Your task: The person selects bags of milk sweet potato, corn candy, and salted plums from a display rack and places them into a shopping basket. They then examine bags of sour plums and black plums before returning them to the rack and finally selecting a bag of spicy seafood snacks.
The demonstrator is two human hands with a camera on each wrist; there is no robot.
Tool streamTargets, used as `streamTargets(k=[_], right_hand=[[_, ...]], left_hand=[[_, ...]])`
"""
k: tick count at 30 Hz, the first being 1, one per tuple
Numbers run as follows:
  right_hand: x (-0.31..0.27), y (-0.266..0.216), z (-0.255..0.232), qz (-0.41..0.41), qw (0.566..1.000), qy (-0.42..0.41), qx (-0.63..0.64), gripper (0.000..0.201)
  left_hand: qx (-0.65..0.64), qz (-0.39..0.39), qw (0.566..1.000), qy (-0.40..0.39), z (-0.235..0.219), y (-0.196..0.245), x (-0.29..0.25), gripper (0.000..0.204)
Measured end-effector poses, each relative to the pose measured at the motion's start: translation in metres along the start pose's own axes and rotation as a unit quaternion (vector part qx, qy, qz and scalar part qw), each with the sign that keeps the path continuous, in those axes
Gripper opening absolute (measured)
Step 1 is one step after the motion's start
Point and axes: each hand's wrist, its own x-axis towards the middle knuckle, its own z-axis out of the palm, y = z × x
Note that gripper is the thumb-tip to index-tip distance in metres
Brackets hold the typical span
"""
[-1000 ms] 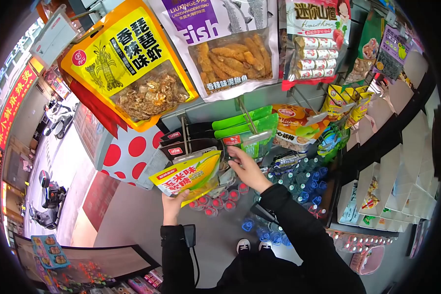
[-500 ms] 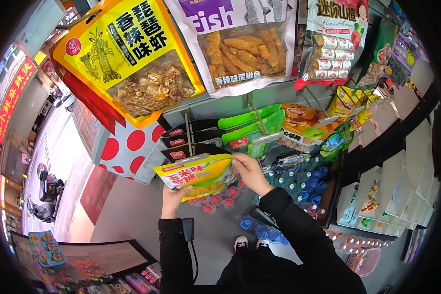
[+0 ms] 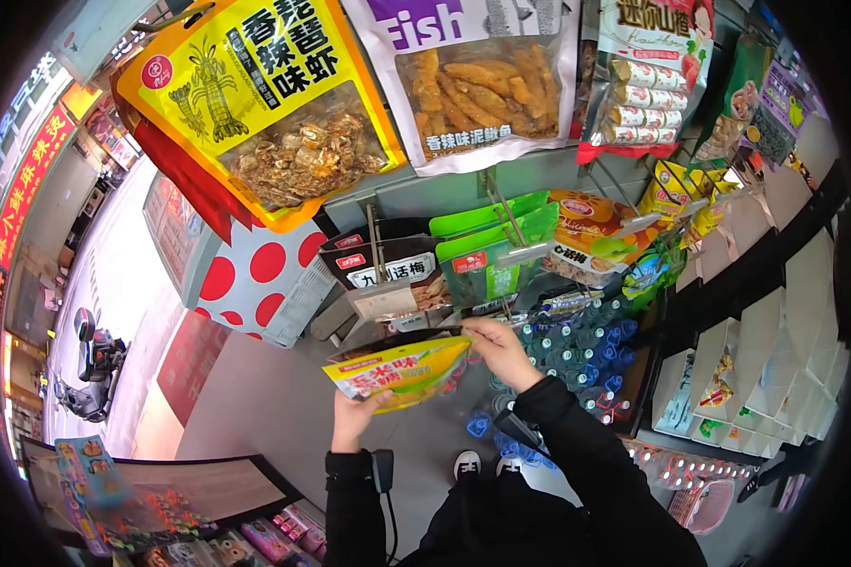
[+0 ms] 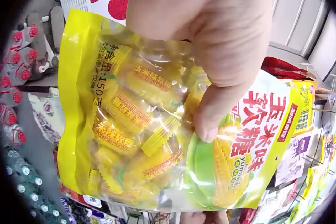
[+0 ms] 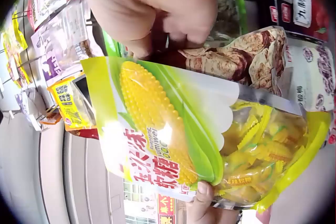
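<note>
Corn candy bag (image 3: 408,369), one, is pinched by the left hand (image 3: 353,420), one brown bag (image 5: 266,58) by the right hand (image 5: 163,6).

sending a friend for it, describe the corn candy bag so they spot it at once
Start at the big hanging fish bag, then look down to the person's left hand. It grips the corn candy bag, which, unlike the yellow shrimp bag above, shows a corn cob and wrapped yellow candies.

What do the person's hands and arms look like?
Long black sleeves; left hand and right hand ungloved. A dark box with a thin black cable sits at the left wrist, another dark device at the right.
</note>
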Motion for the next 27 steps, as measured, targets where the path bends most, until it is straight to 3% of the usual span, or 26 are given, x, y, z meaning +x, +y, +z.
streamTargets(k=[3, 4, 5, 7, 8, 9, 11, 14, 15, 16, 17, 18, 19, 21, 25, 27], right_hand=[[-0.029, 0.015, -0.009, 0.071, 0.996, 0.008, 0.060, 0.018], [-0.041, 0.017, -0.012, 0.103, 0.984, 0.000, 0.146, 0.017], [-0.052, 0.022, -0.014, 0.107, 0.984, 0.012, 0.145, 0.017], [-0.069, 0.026, -0.013, 0.051, 0.946, -0.008, 0.321, 0.016], [-0.083, 0.024, -0.012, 0.109, 0.916, 0.008, 0.386, 0.015], [-0.092, 0.022, -0.012, 0.119, 0.919, 0.022, 0.375, 0.016], [-0.101, 0.012, -0.025, 0.115, 0.933, -0.029, 0.340, 0.015], [-0.096, -0.011, -0.063, 0.157, 0.983, -0.054, 0.082, 0.020], [-0.085, -0.033, -0.066, 0.077, 0.991, -0.025, 0.106, 0.023], [-0.068, -0.026, -0.081, 0.042, 0.993, -0.020, 0.111, 0.026], [-0.052, -0.027, -0.093, 0.022, 0.999, 0.028, 0.040, 0.033], [-0.033, -0.009, -0.100, -0.009, 0.992, 0.096, 0.087, 0.048], [-0.013, 0.005, -0.109, -0.062, 0.986, 0.149, -0.046, 0.061], [0.012, -0.001, -0.113, -0.124, 0.947, 0.194, -0.224, 0.069], [0.034, 0.001, -0.117, -0.079, 0.948, 0.205, -0.228, 0.062], [0.033, 0.002, -0.122, -0.046, 0.977, 0.081, -0.192, 0.046]], left_hand=[[0.011, -0.013, 0.999, -0.028, 0.014, -0.008, -0.027, 0.043], [-0.037, -0.031, 0.999, -0.015, 0.026, 0.000, -0.038, 0.044], [-0.086, -0.052, 0.995, -0.003, 0.034, 0.002, -0.048, 0.045], [-0.083, -0.067, 0.994, -0.034, 0.045, -0.011, -0.064, 0.046], [-0.081, -0.073, 0.993, -0.053, 0.052, -0.014, -0.069, 0.046], [-0.079, -0.078, 0.991, -0.071, 0.059, -0.015, -0.073, 0.046], [-0.083, -0.108, 0.987, -0.081, 0.063, -0.017, -0.071, 0.046], [-0.070, -0.086, 0.990, -0.093, 0.075, -0.009, -0.061, 0.045], [-0.067, -0.086, 0.989, -0.098, 0.078, -0.006, -0.055, 0.045], [-0.063, -0.074, 0.991, -0.094, 0.082, -0.001, -0.050, 0.046], [-0.059, -0.062, 0.992, -0.090, 0.083, 0.001, -0.045, 0.046], [-0.058, -0.053, 0.993, -0.087, 0.083, -0.004, -0.039, 0.048], [-0.053, -0.049, 0.993, -0.091, 0.084, -0.006, -0.031, 0.048], [-0.014, -0.022, 0.996, -0.086, 0.087, -0.005, -0.014, 0.049], [-0.014, -0.012, 0.998, -0.062, 0.098, 0.001, 0.016, 0.047], [-0.021, -0.005, 0.998, -0.054, 0.102, 0.001, 0.027, 0.045]])
